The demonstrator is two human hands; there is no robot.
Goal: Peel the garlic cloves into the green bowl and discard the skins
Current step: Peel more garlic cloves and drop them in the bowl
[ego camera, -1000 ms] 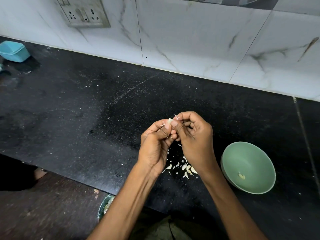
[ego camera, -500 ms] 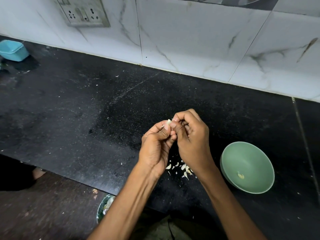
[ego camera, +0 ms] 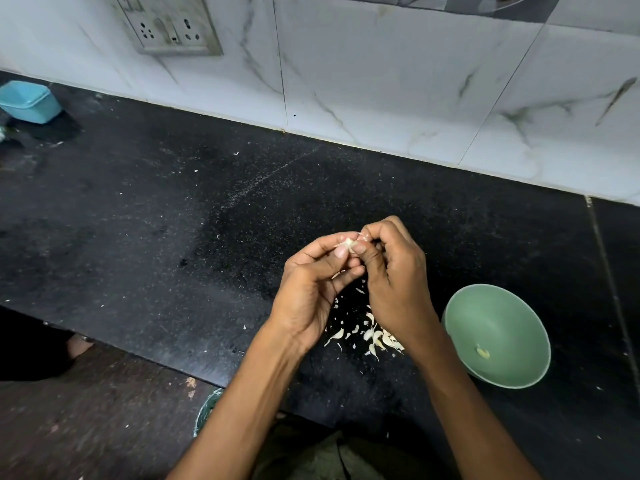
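Both hands up over the counter, one garlic clove pinched between them, mid-peel.

Nearest us, a bin rim (ego camera: 207,408) peeks out below the counter edge, likely waiting for the skins. On the black counter (ego camera: 156,237), a scatter of garlic skins (ego camera: 375,336) lies right under the wrists, dropped where they fall. Just right of that sits the green bowl (ego camera: 526,323), close enough for an easy toss, and there's one peeled clove (ego camera: 482,352) in it, so early days by my reckoning. Above, the left hand (ego camera: 311,289) grips the garlic clove (ego camera: 348,243) between thumb and finger to steady it while the right hand (ego camera: 394,275) pinches at its tip to strip skin. Far left, a blue tub (ego camera: 29,102), contents unseen.
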